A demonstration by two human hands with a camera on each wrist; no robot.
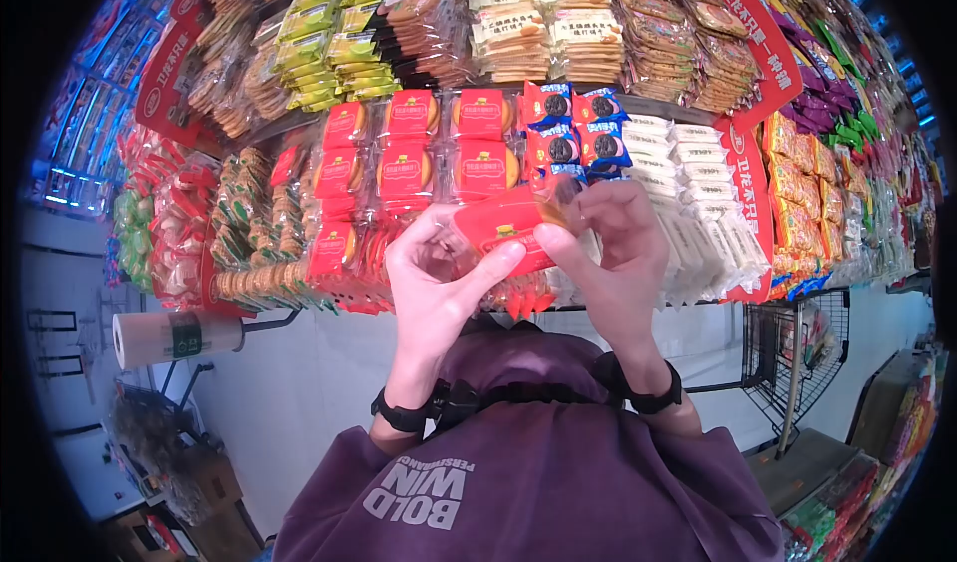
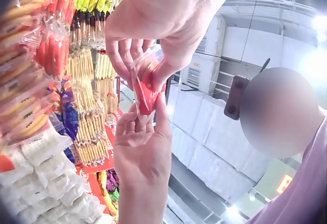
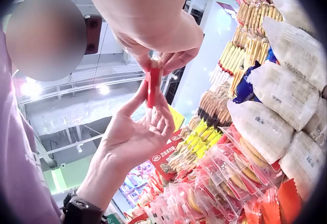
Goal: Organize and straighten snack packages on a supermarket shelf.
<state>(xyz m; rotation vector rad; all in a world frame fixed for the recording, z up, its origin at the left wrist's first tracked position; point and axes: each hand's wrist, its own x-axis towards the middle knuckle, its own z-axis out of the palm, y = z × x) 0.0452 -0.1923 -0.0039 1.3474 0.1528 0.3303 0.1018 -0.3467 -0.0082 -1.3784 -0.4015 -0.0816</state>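
Note:
Between both hands is a packaged biscuit [image 1: 503, 225] in clear wrap with a red label, held above the front of the snack display. My left hand [image 1: 431, 281] pinches its left side, thumb across the front. On the other side my right hand [image 1: 620, 258] grips the wrapper, its thumb also on the front face. The left wrist view shows the red packet [image 2: 148, 88] between the two hands' fingertips. Seen from the right wrist, the packet [image 3: 153, 83] is edge-on and thin. Matching red-labelled biscuits [image 1: 404, 171] stand in rows just behind the hands.
White packets [image 1: 688, 173] fill the display at right, beside blue cookie packets [image 1: 601, 129]. Orange snack bags [image 1: 797, 178] lie farther right. A roll of plastic bags [image 1: 164, 338] sticks out at lower left. A wire shopping cart [image 1: 812, 348] stands at lower right.

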